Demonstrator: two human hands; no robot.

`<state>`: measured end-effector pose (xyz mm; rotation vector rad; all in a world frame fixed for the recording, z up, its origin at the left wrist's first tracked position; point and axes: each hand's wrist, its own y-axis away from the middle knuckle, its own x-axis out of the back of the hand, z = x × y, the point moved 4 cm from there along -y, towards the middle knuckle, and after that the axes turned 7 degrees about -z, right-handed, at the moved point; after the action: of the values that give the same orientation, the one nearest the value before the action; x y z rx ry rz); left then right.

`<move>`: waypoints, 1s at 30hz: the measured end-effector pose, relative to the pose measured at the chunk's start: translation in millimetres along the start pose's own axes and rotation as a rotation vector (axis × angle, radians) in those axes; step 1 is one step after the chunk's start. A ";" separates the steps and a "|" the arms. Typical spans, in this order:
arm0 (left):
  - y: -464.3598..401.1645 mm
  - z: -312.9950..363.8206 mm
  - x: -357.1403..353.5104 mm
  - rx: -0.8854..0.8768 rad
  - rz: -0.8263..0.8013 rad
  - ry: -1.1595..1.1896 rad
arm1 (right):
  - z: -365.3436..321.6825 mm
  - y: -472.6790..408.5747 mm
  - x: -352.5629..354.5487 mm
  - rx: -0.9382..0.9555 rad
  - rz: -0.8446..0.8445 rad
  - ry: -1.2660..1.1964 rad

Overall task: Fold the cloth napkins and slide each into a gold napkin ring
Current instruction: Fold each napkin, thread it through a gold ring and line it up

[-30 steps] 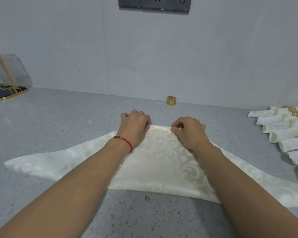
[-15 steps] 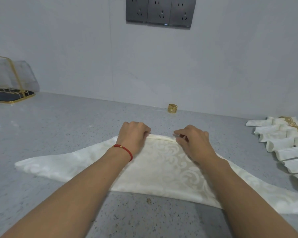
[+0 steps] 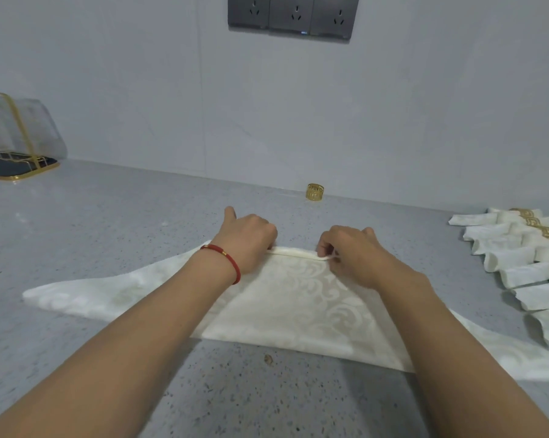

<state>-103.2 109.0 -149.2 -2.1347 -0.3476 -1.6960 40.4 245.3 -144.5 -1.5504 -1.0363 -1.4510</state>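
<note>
1. A gold-framed holder (image 3: pixel 17 143) stands at the far left of the grey counter (image 3: pixel 124 222), against the wall.
2. The napkin (image 3: pixel 298 305), cream with a scroll pattern, lies flat on the counter in the middle, its long points reaching out to either side.
3. The left hand (image 3: pixel 247 238), a red bracelet (image 3: pixel 225 260) on its wrist, lies on the napkin's far edge, fingers curled round the narrow rolled fold there, thumb stuck out to the left.
4. Outlets (image 3: pixel 293 14) sit on the wall above.
5. A gold ring (image 3: pixel 315 192) stands alone near the wall, beyond the hands and well apart from the napkin.
6. The right hand (image 3: pixel 352 251) pinches the same rolled edge between thumb and curled fingers, just beside the left.
7. Finished napkins (image 3: pixel 519 263), rolled and overlapping in a row, lie at the right edge; several of the far ones show gold bands.
</note>
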 end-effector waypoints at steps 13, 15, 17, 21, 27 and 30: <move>6.0 -12.7 0.4 -0.017 -0.016 0.353 | 5.1 20.6 -14.9 -0.050 0.245 -0.048; 7.9 -9.1 6.0 -0.069 -0.002 0.291 | -0.5 23.3 -11.2 -0.038 0.277 0.040; 13.5 -2.6 9.9 -0.113 -0.034 0.211 | -6.8 26.4 -9.4 -0.014 0.246 0.100; 25.1 -1.3 5.7 -0.113 -0.093 0.246 | -10.7 27.5 -6.1 0.024 0.040 0.100; 36.1 -8.0 -8.4 -0.006 0.040 0.419 | 2.3 37.7 -7.0 -0.022 0.092 -0.149; 38.2 -7.1 -8.9 0.000 0.072 0.404 | 6.5 37.3 -6.2 -0.059 0.083 -0.032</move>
<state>-95.3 72.1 -162.2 -1.7231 -0.1504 -2.0235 77.1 236.7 -151.1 -1.6442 -0.9438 -1.4146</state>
